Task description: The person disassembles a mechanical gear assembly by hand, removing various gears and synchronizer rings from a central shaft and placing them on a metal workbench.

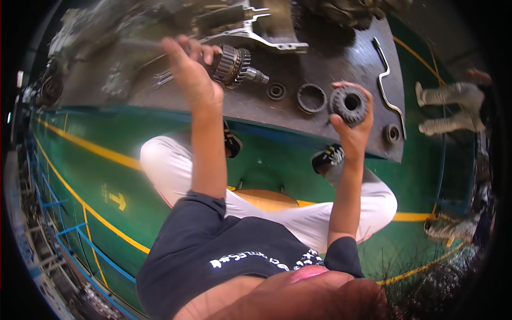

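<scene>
One gear (345,113) sits apart, clasped in my right hand (357,132); the shaft (235,68) still carries others; my left hand's hold, I can't tell.

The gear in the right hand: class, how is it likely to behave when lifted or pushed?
The gear is probably heavy for its size, since its wall looks like thick metal. Stood on its round rim, it would likely roll. The toothed edge may make it less slippery to grip.
</scene>
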`<state>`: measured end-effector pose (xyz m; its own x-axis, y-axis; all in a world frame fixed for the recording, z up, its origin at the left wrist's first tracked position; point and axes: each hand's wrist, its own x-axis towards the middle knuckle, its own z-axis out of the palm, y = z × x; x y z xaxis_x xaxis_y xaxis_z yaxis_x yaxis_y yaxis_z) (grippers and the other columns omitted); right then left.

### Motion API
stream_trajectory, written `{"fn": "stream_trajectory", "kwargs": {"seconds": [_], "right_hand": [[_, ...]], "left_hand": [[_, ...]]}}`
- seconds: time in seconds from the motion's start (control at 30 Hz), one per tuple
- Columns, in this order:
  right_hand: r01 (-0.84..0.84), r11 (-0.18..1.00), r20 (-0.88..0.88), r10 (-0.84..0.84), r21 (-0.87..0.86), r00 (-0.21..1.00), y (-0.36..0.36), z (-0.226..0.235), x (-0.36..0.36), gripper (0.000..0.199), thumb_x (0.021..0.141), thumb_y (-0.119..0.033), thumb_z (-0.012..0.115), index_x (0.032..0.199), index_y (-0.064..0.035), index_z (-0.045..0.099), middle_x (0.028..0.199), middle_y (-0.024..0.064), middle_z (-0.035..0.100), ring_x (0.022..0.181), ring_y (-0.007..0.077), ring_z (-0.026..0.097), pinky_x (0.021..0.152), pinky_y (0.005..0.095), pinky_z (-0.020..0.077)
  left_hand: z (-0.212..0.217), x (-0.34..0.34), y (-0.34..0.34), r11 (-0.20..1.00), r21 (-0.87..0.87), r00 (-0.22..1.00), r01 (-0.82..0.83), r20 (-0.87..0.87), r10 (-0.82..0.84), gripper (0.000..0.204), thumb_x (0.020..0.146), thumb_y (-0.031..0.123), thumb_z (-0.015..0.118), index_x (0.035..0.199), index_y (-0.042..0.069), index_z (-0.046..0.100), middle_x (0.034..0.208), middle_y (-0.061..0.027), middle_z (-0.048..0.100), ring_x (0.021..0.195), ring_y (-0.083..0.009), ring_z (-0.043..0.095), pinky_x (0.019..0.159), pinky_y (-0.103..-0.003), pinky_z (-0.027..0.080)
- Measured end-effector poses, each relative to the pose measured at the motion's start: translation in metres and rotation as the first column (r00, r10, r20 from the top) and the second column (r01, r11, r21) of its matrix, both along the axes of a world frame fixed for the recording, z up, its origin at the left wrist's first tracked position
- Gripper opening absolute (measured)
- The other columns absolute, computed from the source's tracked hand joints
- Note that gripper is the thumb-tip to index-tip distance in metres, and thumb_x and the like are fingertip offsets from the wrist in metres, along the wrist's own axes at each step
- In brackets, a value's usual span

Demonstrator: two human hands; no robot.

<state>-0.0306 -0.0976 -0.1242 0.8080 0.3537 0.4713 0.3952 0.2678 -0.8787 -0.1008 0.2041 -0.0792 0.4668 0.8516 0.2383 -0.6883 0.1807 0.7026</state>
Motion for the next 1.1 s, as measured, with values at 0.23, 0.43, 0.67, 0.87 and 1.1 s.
{"fn": "stream_trajectory", "kwargs": {"seconds": [0.23, 0.43, 0.67, 0.87, 1.1], "right_hand": [[0.051, 0.998, -0.067, -0.048, 0.047, 0.997, -0.002, 0.006, -0.004, 0.071, 0.077, 0.0, 0.093, 0.138, -0.0054, 0.056, 0.132, 0.0124, 0.071, 0.12, 0.0172, 0.065, 0.106, 0.0309, 0.0507], [0.115, 0.991, -0.17, -0.103, 0.065, 0.98, -0.006, 0.005, -0.001, 0.068, 0.081, -0.002, 0.093, 0.138, -0.0054, 0.056, 0.128, 0.0087, 0.072, 0.112, 0.0143, 0.067, 0.102, 0.0281, 0.0527], [0.111, 0.991, -0.174, -0.097, 0.07, 0.98, -0.006, 0.003, 0.0, 0.07, 0.081, -0.008, 0.096, 0.138, -0.0057, 0.055, 0.116, 0.0021, 0.07, 0.104, 0.01, 0.066, 0.094, 0.0259, 0.0541], [0.079, 0.995, -0.255, -0.06, 0.062, 0.965, -0.009, 0.008, -0.004, 0.075, 0.079, -0.01, 0.098, 0.139, -0.0042, 0.055, 0.118, 0.0032, 0.071, 0.105, 0.011, 0.065, 0.095, 0.0275, 0.0539], [0.068, 0.993, -0.228, -0.045, 0.094, 0.973, -0.004, 0.008, 0.003, 0.082, 0.075, -0.011, 0.1, 0.142, -0.0023, 0.054, 0.127, 0.005, 0.069, 0.115, 0.0135, 0.064, 0.104, 0.0304, 0.0516]], "left_hand": [[0.114, 0.034, -0.098, 0.817, 0.193, 0.829, 0.544, 0.024, -0.558, 0.05, 0.111, 0.056, 0.055, 0.087, 0.014, 0.046, 0.07, 0.0039, 0.036, 0.058, -0.0117, 0.043, 0.059, -0.032, 0.048], [0.158, 0.068, -0.145, 0.821, 0.212, 0.841, 0.531, -0.014, -0.541, 0.054, 0.111, 0.06, 0.053, 0.085, 0.013, 0.049, 0.068, 0.0056, 0.036, 0.054, -0.0081, 0.038, 0.054, -0.024, 0.038], [0.153, 0.079, -0.182, 0.664, 0.291, 0.718, 0.689, -0.143, -0.681, 0.047, 0.11, 0.054, 0.06, 0.09, 0.012, 0.054, 0.074, 0.0068, 0.046, 0.062, -0.0036, 0.044, 0.056, -0.02, 0.038], [0.134, 0.081, -0.196, 0.572, 0.372, 0.667, 0.731, -0.215, -0.713, 0.04, 0.111, 0.048, 0.062, 0.095, 0.012, 0.055, 0.074, 0.0086, 0.044, 0.062, -0.0026, 0.042, 0.056, -0.021, 0.037], [0.093, 0.089, -0.186, 0.414, 0.376, 0.518, 0.829, -0.237, -0.822, 0.036, 0.113, 0.043, 0.059, 0.097, 0.012, 0.053, 0.074, 0.0074, 0.043, 0.061, -0.0041, 0.041, 0.055, -0.023, 0.035]]}}
